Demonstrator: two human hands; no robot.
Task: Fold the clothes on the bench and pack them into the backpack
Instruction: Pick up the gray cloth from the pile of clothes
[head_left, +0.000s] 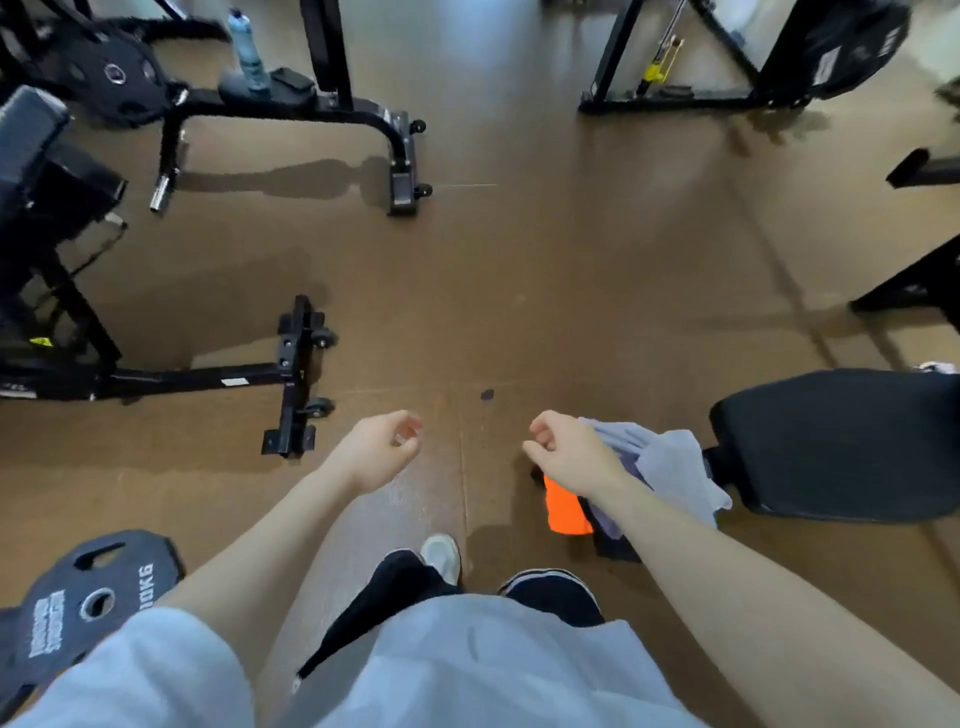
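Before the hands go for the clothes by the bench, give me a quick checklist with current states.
1. Left hand free: ok, fingers loosely curled, holding nothing.
2. Right hand free: ok, curled loosely over the clothes, gripping nothing visible.
3. Clothes located: ok, lavender-grey garment draped off the end of the black bench pad, orange garment below it.
4. Clothes folded: not ok, they lie bunched.
5. Backpack located: cannot tell; a dark item under the orange garment is mostly hidden.
6. Floor ahead free of obstacles: ok.

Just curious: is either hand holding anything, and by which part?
Nothing is held: left hand and right hand hang loosely curled above the brown floor.
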